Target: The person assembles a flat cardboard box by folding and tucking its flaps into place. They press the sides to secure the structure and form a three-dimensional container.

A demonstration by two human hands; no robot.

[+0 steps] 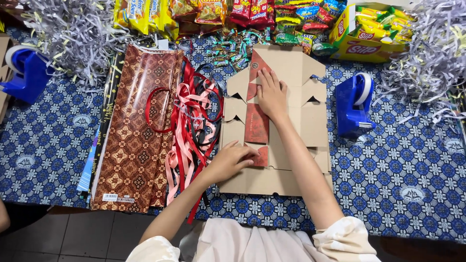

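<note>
A flattened brown cardboard box blank (296, 126) with red printed panels lies on the patterned blue tablecloth (407, 160). My right hand (271, 93) presses flat on its upper middle, fingers spread over a red flap. My left hand (234, 159) rests on the lower left part, fingertips on a red flap near the bottom. Neither hand grips anything. A tangle of red, pink and black ribbons (191, 119) lies just left of the cardboard.
Brown batik gift bags (138, 131) are stacked at left. Two blue tape dispensers (354, 104) (24, 73) stand right and far left. Snack packets (252, 14), a yellow snack box (369, 34) and shredded paper piles (73, 34) (432, 58) line the back.
</note>
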